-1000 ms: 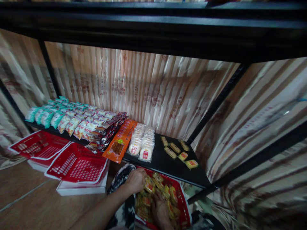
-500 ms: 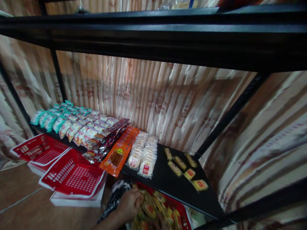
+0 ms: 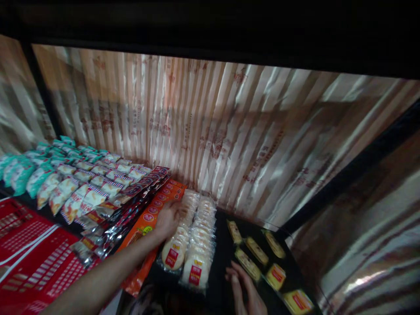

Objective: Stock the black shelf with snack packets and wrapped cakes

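Observation:
My left hand (image 3: 169, 218) reaches over the black shelf (image 3: 219, 280), its fingers stretched out against the left side of two rows of round white snack packs (image 3: 198, 245) and partly over the orange packets (image 3: 144, 225) beside them. It holds nothing. My right hand (image 3: 244, 291) lies flat and open on the shelf at the bottom of the view, with its fingertips next to the nearest of several yellow wrapped snacks (image 3: 256, 251) laid out on the right.
Dark red packets (image 3: 131, 199) and rows of striped and green snack bags (image 3: 65, 183) fill the shelf's left part. Red plastic baskets (image 3: 29, 253) sit low at the left. A striped shiny curtain (image 3: 229, 131) backs the shelf. A black upper shelf (image 3: 210, 26) hangs overhead.
Both hands have come up out of the red basket of yellow snacks onto the shelf. The view has moved closer and lower, and that basket is out of sight.

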`<state>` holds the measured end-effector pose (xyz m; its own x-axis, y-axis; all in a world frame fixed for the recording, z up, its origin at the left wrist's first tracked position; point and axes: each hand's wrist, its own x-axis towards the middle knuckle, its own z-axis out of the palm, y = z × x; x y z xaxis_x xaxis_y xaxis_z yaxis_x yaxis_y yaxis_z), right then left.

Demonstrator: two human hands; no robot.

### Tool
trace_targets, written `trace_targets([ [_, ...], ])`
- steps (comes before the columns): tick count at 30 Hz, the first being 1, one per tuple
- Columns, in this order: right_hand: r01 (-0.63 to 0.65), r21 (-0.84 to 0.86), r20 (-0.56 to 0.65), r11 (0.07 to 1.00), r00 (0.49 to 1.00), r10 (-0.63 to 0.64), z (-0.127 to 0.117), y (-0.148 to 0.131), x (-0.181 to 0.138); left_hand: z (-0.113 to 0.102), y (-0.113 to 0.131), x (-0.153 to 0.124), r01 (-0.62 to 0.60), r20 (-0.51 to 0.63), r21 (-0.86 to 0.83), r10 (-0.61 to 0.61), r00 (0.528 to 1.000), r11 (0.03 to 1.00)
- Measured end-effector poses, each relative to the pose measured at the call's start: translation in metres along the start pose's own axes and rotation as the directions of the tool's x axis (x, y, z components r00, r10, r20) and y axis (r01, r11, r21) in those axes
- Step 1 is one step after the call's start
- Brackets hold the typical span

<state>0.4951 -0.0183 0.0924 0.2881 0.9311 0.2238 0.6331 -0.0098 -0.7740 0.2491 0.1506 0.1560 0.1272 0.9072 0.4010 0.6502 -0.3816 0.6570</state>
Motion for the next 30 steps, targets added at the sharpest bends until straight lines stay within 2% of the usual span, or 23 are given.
trace_targets([
  [2,0.131,-0.057,-0.017,0.99,0.991,-0.132,-0.002,-0.025,0.043,0.014,-0.01,0.027,-0.009,0.06,0.078,0.004,0.998,0.997],
  [4,0.243,-0.134,-0.017,0.961,0.969,-0.248,0.006,-0.042,0.083,0.029,-0.019,0.047,-0.012,0.117,0.105,-0.001,0.993,0.994],
  [7,0.415,-0.266,0.044,0.87,0.907,-0.419,0.03,-0.048,0.132,0.048,-0.027,0.061,-0.054,0.17,0.094,0.038,0.985,0.994],
  [9,0.447,-0.348,0.097,0.824,0.892,-0.442,0.046,-0.042,0.154,0.057,-0.03,0.06,-0.1,0.217,0.081,0.081,0.973,0.992],
  [13,0.42,-0.451,0.194,0.788,0.907,-0.373,0.069,-0.027,0.176,0.061,-0.03,0.051,-0.156,0.347,0.114,0.108,0.932,0.981],
  [17,0.418,-0.503,0.29,0.757,0.906,-0.308,0.074,-0.027,0.182,0.057,-0.027,0.045,-0.2,0.426,0.175,0.109,0.898,0.964],
  [20,0.375,-0.571,0.285,0.73,0.925,-0.251,0.07,-0.035,0.182,0.053,-0.022,0.043,-0.217,0.431,0.223,0.104,0.896,0.95],
  [23,0.375,-0.591,0.29,0.714,0.925,-0.246,0.067,-0.044,0.182,0.052,-0.018,0.041,-0.271,0.41,0.256,0.149,0.9,0.928],
  [27,0.378,-0.59,0.4,0.714,0.905,-0.148,0.067,-0.055,0.178,0.054,-0.018,0.037,-0.29,0.417,0.286,0.154,0.896,0.913],
  [30,0.38,-0.612,0.457,0.694,0.885,-0.081,0.066,-0.064,0.174,0.056,-0.022,0.035,-0.328,0.455,0.323,0.159,0.876,0.888],
])
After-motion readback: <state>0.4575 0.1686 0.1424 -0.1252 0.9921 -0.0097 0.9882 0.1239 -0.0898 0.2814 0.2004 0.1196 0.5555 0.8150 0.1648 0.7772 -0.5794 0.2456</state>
